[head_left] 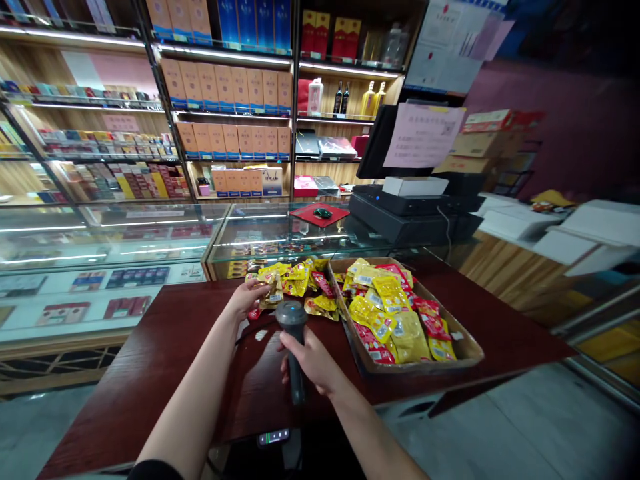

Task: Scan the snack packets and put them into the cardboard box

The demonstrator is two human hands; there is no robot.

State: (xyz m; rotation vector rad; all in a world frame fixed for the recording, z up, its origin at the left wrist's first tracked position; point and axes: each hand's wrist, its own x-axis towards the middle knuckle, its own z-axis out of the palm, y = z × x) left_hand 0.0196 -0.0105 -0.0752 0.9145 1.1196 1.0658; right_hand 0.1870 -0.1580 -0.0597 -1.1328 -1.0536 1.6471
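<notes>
My right hand (313, 360) is wrapped round the handle of a dark barcode scanner (293, 317), its head pointing away from me over the dark red counter (185, 333). Ahead and to the left, my left hand (249, 298) has its fingers on a gold snack packet (273, 291) at the near left of a loose pile of yellow and red packets (296, 275). To the right of the scanner stands a shallow cardboard box (467, 353) filled with yellow, gold and red packets (390, 293).
Behind the packets is a glass display case (260, 233) with a mouse (323, 213) on a red mat (305, 213). A monitor (376, 143) and a black cash drawer (400, 220) stand back right. A lit phone (273, 437) lies by the near edge.
</notes>
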